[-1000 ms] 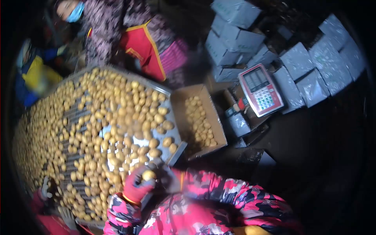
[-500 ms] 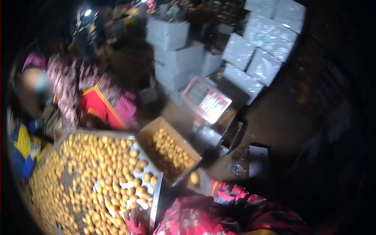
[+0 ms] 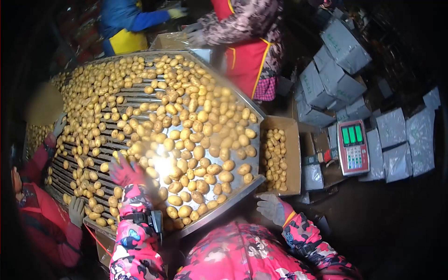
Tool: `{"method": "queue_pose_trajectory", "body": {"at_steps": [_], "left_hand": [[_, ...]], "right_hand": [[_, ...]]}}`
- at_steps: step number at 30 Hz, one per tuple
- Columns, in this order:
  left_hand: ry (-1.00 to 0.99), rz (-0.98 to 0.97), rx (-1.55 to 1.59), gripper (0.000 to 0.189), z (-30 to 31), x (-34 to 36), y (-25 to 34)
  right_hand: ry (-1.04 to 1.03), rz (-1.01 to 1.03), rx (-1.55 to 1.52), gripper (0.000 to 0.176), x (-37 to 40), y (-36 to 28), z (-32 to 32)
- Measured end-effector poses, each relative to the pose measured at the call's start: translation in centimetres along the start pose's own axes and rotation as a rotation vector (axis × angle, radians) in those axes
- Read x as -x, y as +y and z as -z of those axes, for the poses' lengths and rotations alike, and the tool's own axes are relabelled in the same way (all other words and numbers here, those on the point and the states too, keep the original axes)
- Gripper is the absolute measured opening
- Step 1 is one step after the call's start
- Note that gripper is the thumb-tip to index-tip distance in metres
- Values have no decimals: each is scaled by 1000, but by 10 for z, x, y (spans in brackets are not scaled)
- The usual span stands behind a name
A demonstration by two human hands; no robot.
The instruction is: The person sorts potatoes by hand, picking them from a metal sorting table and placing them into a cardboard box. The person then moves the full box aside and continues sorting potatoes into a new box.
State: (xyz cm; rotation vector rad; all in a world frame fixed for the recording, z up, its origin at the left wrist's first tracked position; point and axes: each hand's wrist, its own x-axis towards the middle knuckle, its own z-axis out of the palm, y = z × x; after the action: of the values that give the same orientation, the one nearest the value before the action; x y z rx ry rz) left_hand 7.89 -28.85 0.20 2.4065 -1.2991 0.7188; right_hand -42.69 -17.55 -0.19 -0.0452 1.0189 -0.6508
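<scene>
A sloped metal sorting table (image 3: pixel 212 212) is covered with many yellow potatoes (image 3: pixel 200 151). My left hand (image 3: pixel 126 171), in a reddish-pink glove, reaches over the potatoes near the slatted part, its fingers spread and nothing visibly gripped. At the table's lower right corner, my right hand (image 3: pixel 272 209) wears a grey glove. Its fingers are stretched apart, palm bare, just below a cardboard box (image 3: pixel 293 154) partly filled with potatoes. That box stands against the table's right edge.
A digital scale (image 3: pixel 353 147) with green displays stands right of the box. White cartons (image 3: pixel 338 79) are stacked behind it. Co-workers stand around the table: one in a red apron (image 3: pixel 245 65), one in blue sleeves (image 3: pixel 151 19), one with gloved hands (image 3: pixel 76 211) at left.
The view has swung left, showing more of the table. My right hand was beside a potato near the box; now it is bare. My left hand has reached farther over the potatoes.
</scene>
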Motion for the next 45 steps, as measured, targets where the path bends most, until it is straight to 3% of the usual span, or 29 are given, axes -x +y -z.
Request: {"method": "queue_pose_trajectory", "body": {"at_steps": [1,4,6,7,8,9,10,12,13,14,15,17,20,23,26,29,32,34,37,40,41,43,45], "left_hand": [[-63,-121,219,49,26,4,20],[-461,-754,472,47,44,45,80],[-398,-966,611,37,38,61,78],[-459,-776,516,24,-11,75,59],[-994,-511,5,18,39,9,79],[-253,-585,356,27,10,26,20],[-510,-495,1,37,36,-10,21],[-135,-97,-31,49,-6,-13,-49],[-100,-25,-79,51,-13,-11,-72],[-66,45,-129,54,-11,-2,-85],[-99,-18,-92,56,4,14,-84],[-238,-99,-8,60,41,60,-72],[-465,-123,38,63,69,144,-76],[-548,-14,2,62,70,175,-82],[-563,-28,8,62,66,178,-88],[-554,-19,58,61,69,173,-88],[-575,27,100,60,78,174,-77],[-591,69,110,61,86,175,-73],[-570,103,110,63,85,174,-70],[-560,99,115,66,86,174,-70],[-568,94,108,66,87,174,-72],[-570,84,95,68,83,176,-74],[-587,109,107,67,85,169,-70]], "right_hand": [[-64,57,-2,47,-10,-3,7],[-141,133,390,55,-24,-13,-8],[-210,-6,285,46,-41,-15,-12],[-194,-55,262,48,-43,-23,-16],[-178,-108,231,50,-45,-28,-20],[-164,-165,197,52,-47,-33,-23],[-166,-139,209,50,-49,-42,-21],[-179,-77,234,47,-58,-69,-21],[-6,77,334,43,-66,-79,-31],[71,286,320,41,-105,-80,8],[4,346,413,42,-91,-114,-28],[282,518,636,43,-122,-147,-24],[561,729,1688,66,-126,-194,-56],[528,427,2013,75,-148,-218,-110],[497,308,2223,75,-214,-212,-95],[454,474,1947,69,-183,-227,-105],[489,714,1487,68,-143,-236,-63],[602,186,1912,66,-109,-257,-61],[620,221,1930,71,-114,-260,-80],[208,811,1891,80,-177,-239,-133],[134,787,2002,81,-193,-236,-167],[23,843,1932,82,-234,-244,-221],[27,1015,1989,79,-290,-259,-258]]}}
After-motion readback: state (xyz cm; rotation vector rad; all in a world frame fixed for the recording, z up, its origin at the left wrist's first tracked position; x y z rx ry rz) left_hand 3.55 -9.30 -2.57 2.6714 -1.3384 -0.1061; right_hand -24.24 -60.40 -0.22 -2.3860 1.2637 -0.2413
